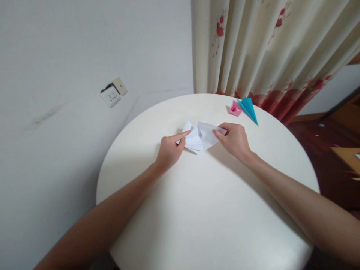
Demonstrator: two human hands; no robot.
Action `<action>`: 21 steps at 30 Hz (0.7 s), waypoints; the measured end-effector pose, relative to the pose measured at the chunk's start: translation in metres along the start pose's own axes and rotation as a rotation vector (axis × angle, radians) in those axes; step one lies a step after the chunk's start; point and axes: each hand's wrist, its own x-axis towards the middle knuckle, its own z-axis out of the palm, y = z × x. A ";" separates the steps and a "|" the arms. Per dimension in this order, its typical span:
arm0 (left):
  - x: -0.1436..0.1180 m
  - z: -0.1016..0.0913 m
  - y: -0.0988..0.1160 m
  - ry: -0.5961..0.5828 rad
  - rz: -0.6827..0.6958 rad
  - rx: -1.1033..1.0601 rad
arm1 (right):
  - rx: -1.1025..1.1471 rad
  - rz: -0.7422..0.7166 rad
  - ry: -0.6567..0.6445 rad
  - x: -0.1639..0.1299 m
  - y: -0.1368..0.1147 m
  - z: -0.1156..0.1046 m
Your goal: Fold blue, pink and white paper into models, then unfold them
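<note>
A partly folded white sheet of paper (pixel 201 135) lies on the round white table (pixel 208 210) a little beyond its middle. My left hand (pixel 168 150) pinches the paper's left side between thumb and forefinger. My right hand (pixel 234 139) grips its right corner the same way. Several creased flaps stand up between the two hands.
A small pink folded paper figure (pixel 235 108) and a blue folded paper figure (pixel 248 108) sit near the table's far edge. A flowered curtain (pixel 270 48) hangs behind. A wall socket (pixel 113 92) is on the white wall at left. Dark wooden floor (pixel 323 150) lies at right.
</note>
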 end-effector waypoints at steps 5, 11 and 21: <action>0.001 -0.001 0.001 -0.008 0.007 -0.001 | -0.030 0.018 -0.041 -0.001 0.000 -0.001; 0.005 -0.001 -0.003 0.006 -0.068 -0.074 | -0.047 0.064 -0.060 0.002 0.004 -0.003; 0.006 0.003 -0.014 -0.010 -0.142 -0.215 | 0.360 -0.054 -0.149 0.003 0.012 0.005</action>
